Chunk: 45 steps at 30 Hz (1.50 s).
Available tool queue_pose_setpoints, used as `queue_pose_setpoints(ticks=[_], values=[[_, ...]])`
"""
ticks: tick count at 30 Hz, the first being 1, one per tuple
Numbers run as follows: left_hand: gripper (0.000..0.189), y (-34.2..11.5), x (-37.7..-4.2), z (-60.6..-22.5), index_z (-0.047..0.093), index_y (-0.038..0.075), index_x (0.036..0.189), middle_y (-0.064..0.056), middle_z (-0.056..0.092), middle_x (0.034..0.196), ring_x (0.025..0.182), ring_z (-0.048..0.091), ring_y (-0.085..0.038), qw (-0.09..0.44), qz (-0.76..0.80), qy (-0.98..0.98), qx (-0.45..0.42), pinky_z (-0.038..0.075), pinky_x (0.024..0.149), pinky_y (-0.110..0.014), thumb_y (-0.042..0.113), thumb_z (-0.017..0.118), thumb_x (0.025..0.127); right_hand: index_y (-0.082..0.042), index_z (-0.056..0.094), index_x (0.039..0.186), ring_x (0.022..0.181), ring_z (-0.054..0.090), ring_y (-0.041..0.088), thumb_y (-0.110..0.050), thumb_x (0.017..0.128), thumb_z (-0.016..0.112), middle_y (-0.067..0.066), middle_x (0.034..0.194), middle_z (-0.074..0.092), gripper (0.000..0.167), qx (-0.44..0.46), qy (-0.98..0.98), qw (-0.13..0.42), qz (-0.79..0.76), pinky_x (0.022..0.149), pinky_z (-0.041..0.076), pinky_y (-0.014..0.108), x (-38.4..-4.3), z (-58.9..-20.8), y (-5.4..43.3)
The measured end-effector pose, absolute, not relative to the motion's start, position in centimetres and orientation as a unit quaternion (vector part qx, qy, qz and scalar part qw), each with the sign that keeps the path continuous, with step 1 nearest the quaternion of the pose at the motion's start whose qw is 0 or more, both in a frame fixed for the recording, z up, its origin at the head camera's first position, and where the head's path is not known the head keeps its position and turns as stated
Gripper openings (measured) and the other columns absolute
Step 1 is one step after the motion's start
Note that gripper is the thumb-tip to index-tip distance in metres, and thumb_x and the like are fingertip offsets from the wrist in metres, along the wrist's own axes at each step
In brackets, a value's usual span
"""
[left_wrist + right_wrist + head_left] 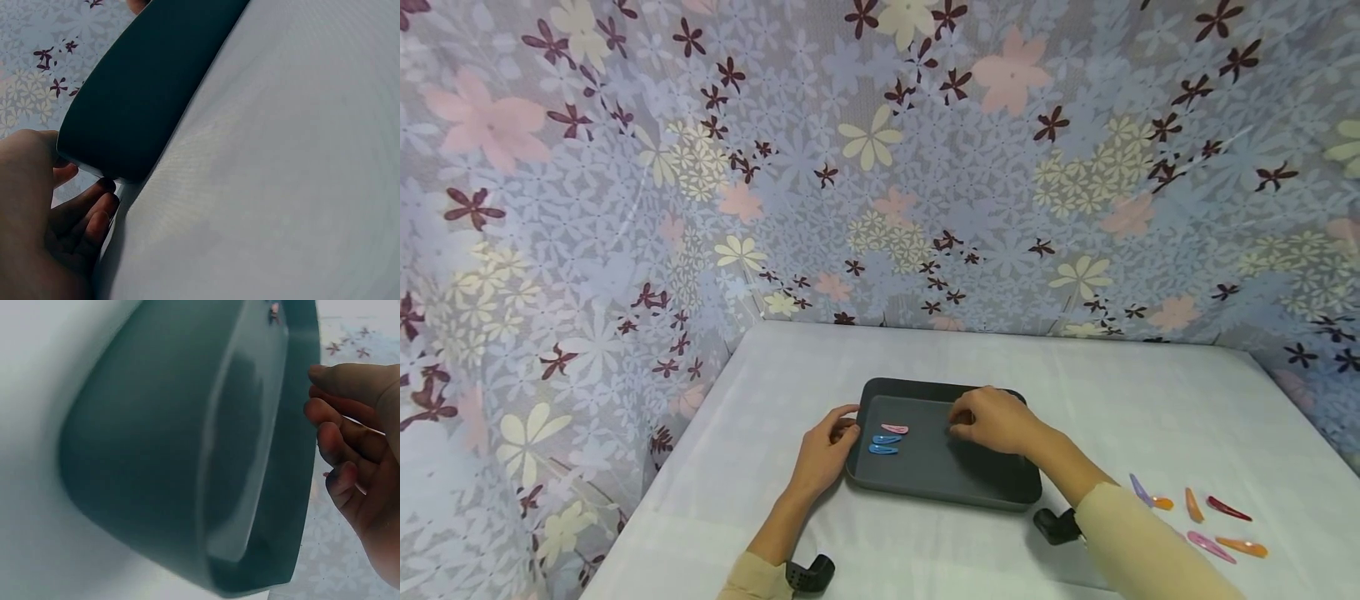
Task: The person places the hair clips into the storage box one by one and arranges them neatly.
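Observation:
A dark grey rectangular tray (925,492) lies on the white-covered table. Inside it, toward the left side, are a pink snap hair clip (895,429) and two blue snap hair clips (886,439), roughly in a column. My left hand (823,450) holds the tray's left edge; in the left wrist view its curled fingers (97,228) meet the tray's end. Over the right half of the tray hovers my right hand (996,421), fingers bent and thumb near the index finger. In the right wrist view a gap shows between its thumb and fingers (331,412), and no clip is visible there.
To the right of the tray lie several loose hair clips, among them a purple one (1140,490), a red one (1228,508), a pink one (1210,547) and an orange one (1242,547). A flowered cloth (880,167) hangs behind and to the left of the table.

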<state>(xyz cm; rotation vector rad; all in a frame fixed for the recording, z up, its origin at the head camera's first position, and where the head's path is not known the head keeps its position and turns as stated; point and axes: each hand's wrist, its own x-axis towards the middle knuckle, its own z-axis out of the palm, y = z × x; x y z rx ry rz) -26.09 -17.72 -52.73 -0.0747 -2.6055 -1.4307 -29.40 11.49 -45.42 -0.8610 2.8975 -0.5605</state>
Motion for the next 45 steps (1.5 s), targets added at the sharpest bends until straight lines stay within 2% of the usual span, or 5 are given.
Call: queue_pose_setpoints(ticks=[11, 26, 31, 40, 45], values=[[0.034, -17.2, -25.9, -52.7, 0.058, 0.029, 0.127, 0.003, 0.069, 0.109, 0.091, 0.06, -0.01, 0.087, -0.488, -0.868, -0.036, 0.047, 0.083, -0.03, 0.03, 0.057, 0.092, -0.017, 0.072, 0.103, 0.073, 0.056, 0.0, -0.028, 0.087, 0.066, -0.012, 0.088, 0.067, 0.02, -0.29, 0.933, 0.033, -0.212, 0.065, 0.046, 0.023, -28.8, -45.2, 13.5], [0.033, -17.3, -26.1, -52.6, 0.058, 0.033, 0.125, 0.003, 0.069, 0.109, 0.091, 0.06, -0.01, 0.085, -0.482, -0.872, -0.025, 0.046, 0.084, -0.032, 0.03, 0.057, 0.092, -0.022, 0.072, 0.097, 0.069, 0.054, -0.001, -0.028, 0.085, 0.068, -0.014, 0.084, 0.065, 0.014, -0.274, 0.93, -0.004, -0.245, 0.061, 0.044, 0.021, -27.8, -45.5, 15.5], [0.033, -17.4, -26.1, -52.7, 0.058, 0.033, 0.125, 0.002, 0.069, 0.11, 0.092, 0.06, -0.011, 0.085, -0.481, -0.872, -0.024, 0.047, 0.085, -0.033, 0.03, 0.057, 0.092, -0.019, 0.072, 0.1, 0.07, 0.055, -0.001, -0.027, 0.086, 0.068, -0.013, 0.085, 0.066, 0.016, -0.273, 0.927, -0.016, -0.256, 0.061, 0.045, 0.021, -27.3, -45.7, 16.6], [0.033, -17.6, -26.2, -52.9, 0.058, 0.031, 0.125, 0.003, 0.069, 0.109, 0.09, 0.06, -0.01, 0.093, -0.48, -0.872, -0.029, 0.047, 0.084, -0.032, 0.03, 0.058, 0.092, -0.028, 0.07, 0.099, 0.076, 0.058, -0.002, -0.03, 0.087, 0.066, -0.014, 0.093, 0.068, 0.012, -0.24, 0.931, -0.031, -0.272, 0.066, 0.047, 0.023, -26.7, -45.8, 18.5], [0.033, -17.7, -26.0, -52.9, 0.059, 0.031, 0.125, 0.002, 0.069, 0.109, 0.089, 0.06, -0.011, 0.095, -0.479, -0.872, -0.03, 0.047, 0.083, -0.032, 0.029, 0.058, 0.092, -0.026, 0.071, 0.097, 0.067, 0.052, -0.001, -0.028, 0.088, 0.065, -0.016, 0.084, 0.065, 0.011, -0.231, 0.935, -0.044, -0.264, 0.058, 0.043, 0.022, -26.4, -46.0, 19.3]])
